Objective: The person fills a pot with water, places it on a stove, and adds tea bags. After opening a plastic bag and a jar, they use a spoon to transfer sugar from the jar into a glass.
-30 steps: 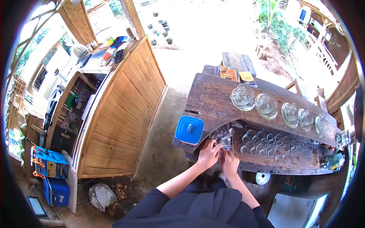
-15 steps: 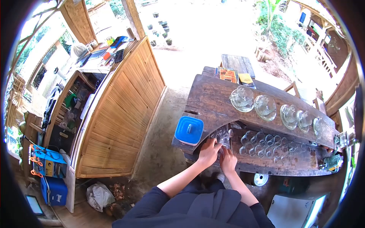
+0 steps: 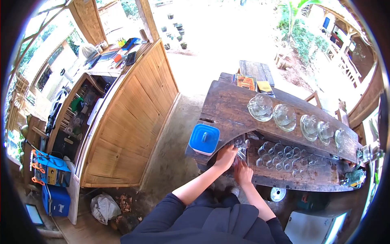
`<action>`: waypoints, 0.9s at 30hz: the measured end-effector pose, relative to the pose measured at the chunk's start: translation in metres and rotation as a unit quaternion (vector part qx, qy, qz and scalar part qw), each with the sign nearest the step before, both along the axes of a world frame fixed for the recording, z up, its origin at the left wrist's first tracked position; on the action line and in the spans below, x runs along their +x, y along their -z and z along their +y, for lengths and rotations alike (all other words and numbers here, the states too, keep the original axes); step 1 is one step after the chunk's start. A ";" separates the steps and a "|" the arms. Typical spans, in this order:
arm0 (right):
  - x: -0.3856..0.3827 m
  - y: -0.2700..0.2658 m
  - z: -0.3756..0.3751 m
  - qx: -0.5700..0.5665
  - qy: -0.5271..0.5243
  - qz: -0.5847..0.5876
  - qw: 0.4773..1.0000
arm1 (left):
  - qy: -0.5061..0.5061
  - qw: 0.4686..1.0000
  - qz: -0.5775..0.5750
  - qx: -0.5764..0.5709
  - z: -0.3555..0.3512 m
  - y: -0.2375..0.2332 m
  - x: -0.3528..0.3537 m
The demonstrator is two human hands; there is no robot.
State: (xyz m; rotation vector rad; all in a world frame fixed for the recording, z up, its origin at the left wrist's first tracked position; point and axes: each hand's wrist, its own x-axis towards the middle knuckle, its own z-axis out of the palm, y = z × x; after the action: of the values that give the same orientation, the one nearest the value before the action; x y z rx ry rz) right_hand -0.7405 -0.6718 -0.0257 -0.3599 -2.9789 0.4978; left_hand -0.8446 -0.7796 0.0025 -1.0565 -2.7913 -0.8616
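My left hand [image 3: 226, 158] reaches into the curved recess of the dark wooden counter, its fingers closed on a crinkled clear plastic bag [image 3: 240, 147]. Close beside it, my right hand [image 3: 243, 172] pinches the lower end of the same bag. What the bag contains is hard to make out. By its right edge, something like a spoon's bowl [image 3: 248, 143] shows. To the left of my hands, a white container with a blue lid [image 3: 204, 138] rests on the counter's corner.
Clear glass cups on saucers [image 3: 260, 107] line the counter top [image 3: 227, 99]. Several glasses [image 3: 288, 151] stand on the lower shelf to the right. Books [image 3: 246, 82] lie at the counter's far end. A bamboo-fronted cabinet [image 3: 134, 118] stands to the left across the floor.
My hands have drawn slightly apart on the plastic bag, and more of the bag shows between them. The whole view has shifted a little.
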 end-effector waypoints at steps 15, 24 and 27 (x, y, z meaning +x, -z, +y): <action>-0.017 -0.026 -0.029 -0.108 -0.028 0.247 0.963 | -0.041 0.990 0.117 0.066 -0.021 -0.006 0.027; -0.027 -0.022 -0.010 -0.248 0.072 0.161 0.952 | -0.017 0.990 0.107 0.086 -0.025 0.001 0.034; -0.043 -0.018 0.000 -0.153 0.003 0.206 0.967 | -0.030 0.990 0.105 0.087 -0.022 0.003 0.034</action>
State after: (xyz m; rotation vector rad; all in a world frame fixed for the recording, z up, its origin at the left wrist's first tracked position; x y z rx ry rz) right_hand -0.7838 -0.6714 -0.0078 -0.2504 -2.5005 0.9126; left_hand -0.8108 -0.8018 -0.0003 -0.9691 -2.5116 -0.9083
